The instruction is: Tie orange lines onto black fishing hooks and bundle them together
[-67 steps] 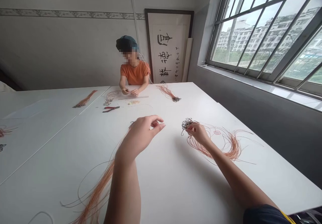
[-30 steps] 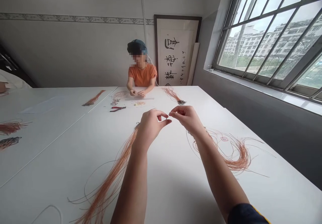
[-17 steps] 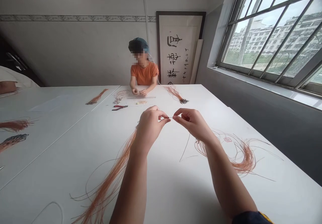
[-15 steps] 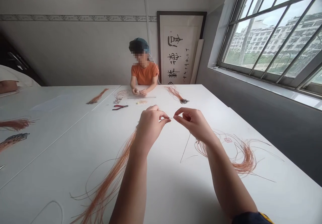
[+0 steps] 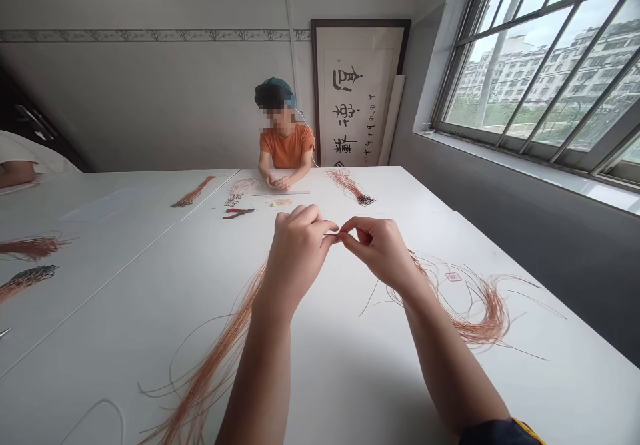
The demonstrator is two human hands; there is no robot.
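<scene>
My left hand [image 5: 300, 252] is closed, with thumb and index finger pinching a thin dark cord [image 5: 331, 234]. Right against those fingertips, my right hand [image 5: 379, 248] pinches the same cord, and the two hands meet over the white table [image 5: 330, 372]. What the fingertips cover is too small to make out. A long bundle of orange-brown cords [image 5: 215, 365] lies beside and partly behind my left forearm. Another bundle of such cords [image 5: 493, 315] curves on the table to the right of my right forearm. A loose dark strand [image 5: 369, 298] shows below my right hand.
Red-handled pliers [image 5: 239, 213] lie ahead, near small pale pieces [image 5: 283, 202]. Across the table sits a person in an orange top [image 5: 287, 145]. More cord bundles lie at the far right [image 5: 353, 188], far left [image 5: 195, 192] and left edge [image 5: 30, 248]. A barred window stands right.
My right hand has moved slightly left, closing the small gap to my left fingertips. The cord between them is now mostly covered. The person across has shifted their hands slightly.
</scene>
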